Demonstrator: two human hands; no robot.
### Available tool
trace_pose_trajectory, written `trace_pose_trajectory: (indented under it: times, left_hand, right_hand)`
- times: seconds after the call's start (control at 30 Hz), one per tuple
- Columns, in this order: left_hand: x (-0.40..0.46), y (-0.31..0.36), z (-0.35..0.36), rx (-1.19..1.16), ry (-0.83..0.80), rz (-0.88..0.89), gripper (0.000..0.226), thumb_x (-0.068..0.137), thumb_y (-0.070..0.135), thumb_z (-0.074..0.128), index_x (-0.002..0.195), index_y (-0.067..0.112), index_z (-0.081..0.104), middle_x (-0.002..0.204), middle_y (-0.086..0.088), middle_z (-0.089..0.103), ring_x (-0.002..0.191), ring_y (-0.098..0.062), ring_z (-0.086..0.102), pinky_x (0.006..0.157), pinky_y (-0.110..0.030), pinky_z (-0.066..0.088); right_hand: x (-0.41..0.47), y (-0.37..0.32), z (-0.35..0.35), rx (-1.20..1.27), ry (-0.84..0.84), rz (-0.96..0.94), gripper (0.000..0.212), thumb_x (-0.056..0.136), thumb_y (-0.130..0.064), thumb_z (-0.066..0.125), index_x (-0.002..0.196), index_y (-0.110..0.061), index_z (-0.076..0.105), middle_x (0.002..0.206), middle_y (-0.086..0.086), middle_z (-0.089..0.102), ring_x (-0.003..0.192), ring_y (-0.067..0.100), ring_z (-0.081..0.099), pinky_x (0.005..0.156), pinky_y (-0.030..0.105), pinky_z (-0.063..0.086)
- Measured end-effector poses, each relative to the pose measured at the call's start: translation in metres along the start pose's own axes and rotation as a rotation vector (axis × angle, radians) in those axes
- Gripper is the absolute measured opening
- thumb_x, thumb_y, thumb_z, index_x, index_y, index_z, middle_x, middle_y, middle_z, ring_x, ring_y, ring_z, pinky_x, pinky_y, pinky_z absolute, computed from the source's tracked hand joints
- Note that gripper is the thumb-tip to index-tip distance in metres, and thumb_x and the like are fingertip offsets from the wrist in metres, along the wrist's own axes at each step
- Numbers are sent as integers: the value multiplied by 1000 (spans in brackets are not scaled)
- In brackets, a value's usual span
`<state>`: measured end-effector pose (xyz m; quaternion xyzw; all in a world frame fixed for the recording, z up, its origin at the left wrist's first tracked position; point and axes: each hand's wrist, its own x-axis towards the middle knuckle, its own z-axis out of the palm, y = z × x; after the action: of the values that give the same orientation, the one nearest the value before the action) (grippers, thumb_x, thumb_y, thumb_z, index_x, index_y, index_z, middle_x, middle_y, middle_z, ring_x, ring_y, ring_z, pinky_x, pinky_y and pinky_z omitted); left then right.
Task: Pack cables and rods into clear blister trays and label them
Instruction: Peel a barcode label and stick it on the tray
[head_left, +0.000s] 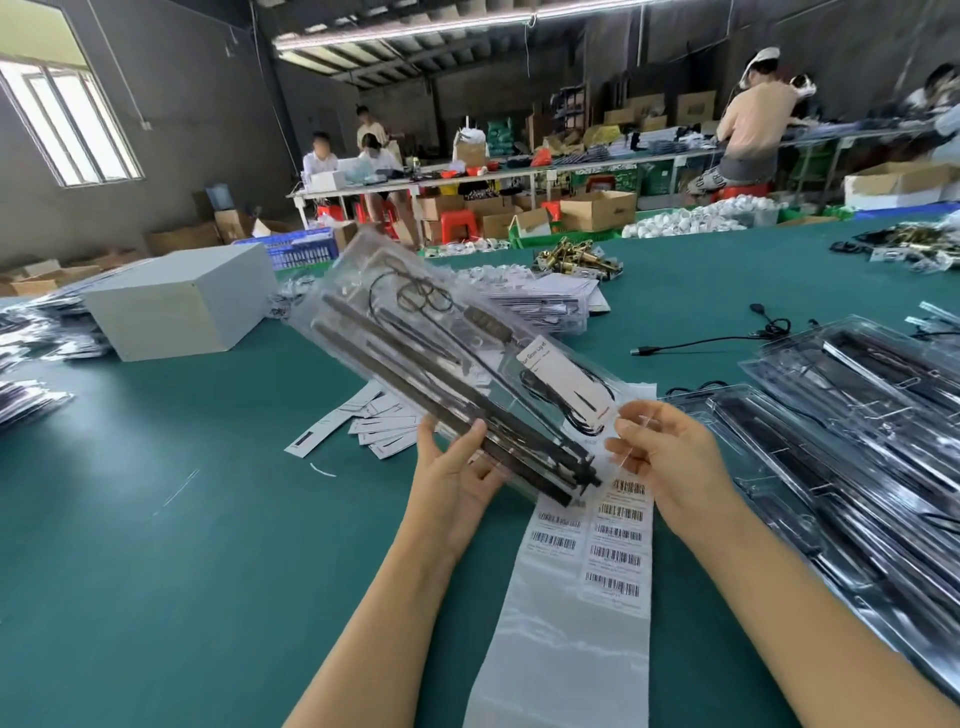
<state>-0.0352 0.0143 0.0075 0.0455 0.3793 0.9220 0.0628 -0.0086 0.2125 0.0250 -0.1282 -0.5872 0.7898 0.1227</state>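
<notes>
Barcode label strip waits below while your left hand grips the packed blister tray and your right hand pinches something clear, so labelling seems next.

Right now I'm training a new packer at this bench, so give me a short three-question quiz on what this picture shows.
1. True or false: the left hand holds the filled blister pack up off the green table.
2. What lies on the table just under the hands? A) a white box B) a strip of barcode labels C) a brass lock
3. What does the right hand pinch between its fingertips?

Key
1. True: it grips the pack's near end, and the pack tilts up and away.
2. B: the barcode label strip.
3. A small, clear, glossy piece; it may be a sticker or tape, but the picture cannot settle that.
</notes>
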Motion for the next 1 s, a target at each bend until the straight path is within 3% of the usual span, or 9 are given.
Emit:
trace_pose_trajectory:
  times: [0.17,0.3,0.47,0.63,0.73,0.83,0.9,1.0]
  left_hand:
    - [0,1,1,-76,2,-19,67,72,-1,65,126,25,37,100,-11,68,78,-25,63,81,-51,54]
    - [-4,1,5,-41,-10,-43,62,74,-5,62,131,11,43,106,-16,66,87,-28,67,80,-50,57]
    - [-5,2,6,-30,-20,-55,62,74,-6,61,131,9,46,110,-16,67,87,-29,69,70,-46,58]
    - [-6,4,7,-99,-38,-83,56,79,3,61,133,7,46,114,-17,69,94,-29,70,72,-45,58]
    - [-4,5,5,-127,7,-76,49,78,4,61,125,4,51,106,-17,71,91,-28,71,70,-44,58]
    - [-2,6,2,-176,34,-58,31,78,3,61,109,6,59,97,-15,72,87,-26,71,70,-42,59]
    - [0,8,4,-135,51,-43,22,78,4,60,100,7,58,90,-12,73,82,-24,72,69,-37,60]
    - [4,9,5,-60,121,-48,10,87,9,58,94,7,51,88,-9,65,86,-31,66,76,-41,58]
  right_hand:
    - [5,3,-6,57,62,-35,16,88,1,61,91,-13,68,84,4,69,67,15,63,66,32,53]
    - [9,3,-7,243,101,37,6,89,-7,63,89,-10,68,74,0,69,61,9,63,58,24,53]
    - [10,5,-10,138,107,69,10,91,-4,59,85,-7,66,68,0,67,62,10,61,60,25,50]
    - [9,0,-11,209,137,43,9,90,-3,59,87,-7,66,75,3,65,63,8,59,58,21,49]
    - [4,-5,-8,167,14,44,7,86,-12,65,93,-11,66,82,4,71,64,9,67,57,24,53]
    - [0,-10,-6,121,-252,150,36,70,-7,70,104,-14,61,96,8,74,80,21,72,59,36,56]
    - [0,-13,-6,176,-295,132,38,66,2,67,99,-16,64,100,9,73,88,25,70,66,42,56]
    - [0,-18,-9,176,-231,-54,24,64,5,66,78,-14,66,94,3,73,90,22,67,85,42,49]
